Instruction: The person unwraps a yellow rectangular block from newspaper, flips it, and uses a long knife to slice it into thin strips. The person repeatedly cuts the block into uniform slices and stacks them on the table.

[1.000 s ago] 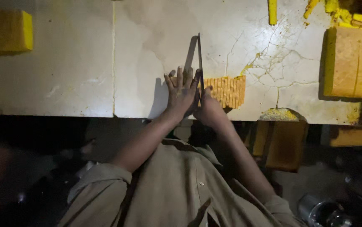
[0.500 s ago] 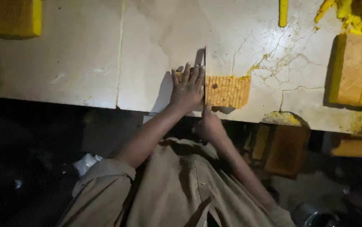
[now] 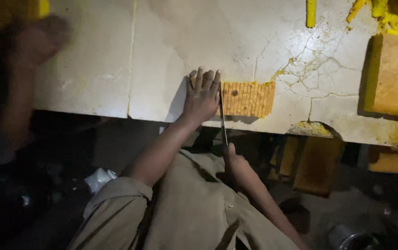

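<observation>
My left hand point(image 3: 202, 95) lies flat, fingers spread, on the left end of a thin orange-yellow slab point(image 3: 247, 98) scored with many parallel lines. The slab rests near the front edge of a cracked white table point(image 3: 92, 69). My right hand point(image 3: 236, 162) sits below the table edge, close to my body, gripping the handle of a long thin knife point(image 3: 222, 118). The blade runs up along the right side of my left hand, where the hand meets the slab.
A big yellow block point(image 3: 393, 76) stands at the table's right, a yellow strip point(image 3: 311, 11) and scraps at the back. Orange blocks point(image 3: 317, 164) sit below the table, beside a metal pot point(image 3: 347, 236). Another person's blurred arm point(image 3: 27, 69) is at the left.
The knife has been drawn back toward my body, its blade now at the table's front edge. My left hand stays on the slab. A blurred arm has come in at the left.
</observation>
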